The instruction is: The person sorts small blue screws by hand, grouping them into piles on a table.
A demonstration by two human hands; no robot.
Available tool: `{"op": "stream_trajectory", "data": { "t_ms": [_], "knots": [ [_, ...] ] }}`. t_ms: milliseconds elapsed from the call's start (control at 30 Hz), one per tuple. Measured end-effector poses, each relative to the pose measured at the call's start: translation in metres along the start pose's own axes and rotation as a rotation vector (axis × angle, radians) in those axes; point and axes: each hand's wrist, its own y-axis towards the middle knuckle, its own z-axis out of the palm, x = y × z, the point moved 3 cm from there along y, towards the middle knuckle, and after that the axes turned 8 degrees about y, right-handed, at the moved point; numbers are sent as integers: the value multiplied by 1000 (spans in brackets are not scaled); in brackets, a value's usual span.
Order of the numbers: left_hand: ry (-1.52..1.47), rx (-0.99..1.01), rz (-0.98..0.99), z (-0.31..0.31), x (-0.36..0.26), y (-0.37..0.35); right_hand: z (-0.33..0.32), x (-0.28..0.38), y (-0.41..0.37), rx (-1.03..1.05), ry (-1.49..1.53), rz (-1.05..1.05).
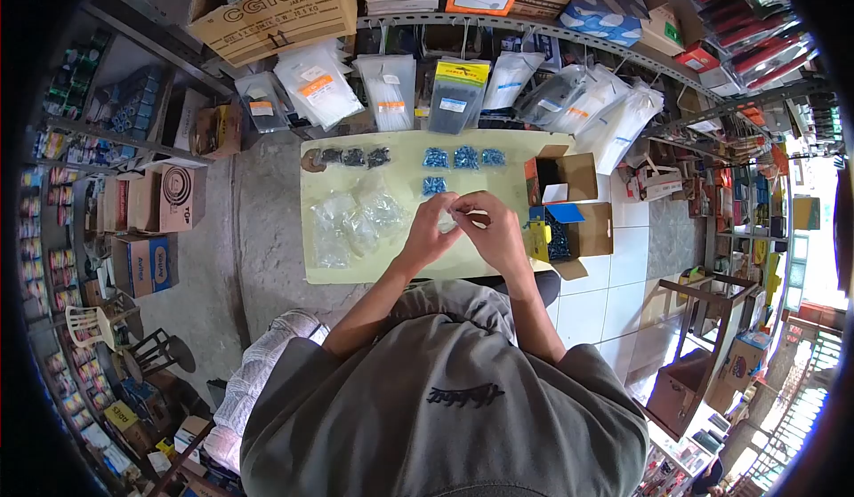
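My left hand and my right hand meet over the front of the pale yellow table. Their fingertips pinch a small clear plastic bag, mostly hidden by the fingers. Just beyond the hands lies a packet of small blue pieces, with several more blue packets behind it. Left of my hands, a loose pile of clear plastic bags covers part of the table. Three packets of dark pieces sit at the back left.
Right of the table stands an open cardboard box holding blue pieces, with another open box behind it. Bags of cable ties hang from the rack beyond the table. A wooden stool-like frame stands at the right.
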Motion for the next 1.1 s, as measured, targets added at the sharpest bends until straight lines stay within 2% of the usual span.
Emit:
{"op": "stream_trajectory", "data": {
  "t_ms": [167, 300, 400, 600, 700, 800, 833, 900, 933, 1000, 1033, 1100],
  "knots": [
    [101, -56, 106, -8, 10, 3, 9, 3, 4, -34, 34, -40],
    [56, -17, 61, -3, 4, -2, 6, -5, -2, -24, 109, -21],
    [11, -93, 152, 0, 0, -6, 3, 0, -8, -52, 106, -33],
    [-3, -85, 123, 4, -2, -10, 1, 1, -12, -108, 86, -69],
    [27, -45, 79, 8, 5, -11, -3, -2, -15, -48, 82, -89],
    [-58, -38, 0, 9, 7, -14, -27, -30, -13, -204, 269, -14],
    [-64, -30, -2, 11, 8, -16, -40, -41, -9, -273, 209, -19],
    [-86, -77, -77, 12, 11, -21, -68, -77, -5, -265, -257, 71],
    [-87, -71, -77, 12, 11, -23, -76, -113, -8, -270, -256, 75],
    [-95, -74, -72, 10, 11, -23, -84, -192, -10, -244, -875, 137],
    [-100, -74, -71, 10, 11, -23, -81, -206, -13, -250, -872, 139],
    [-101, -68, -75, 8, 10, -22, -71, -232, -25, -90, -1229, 354]
  ]
}}
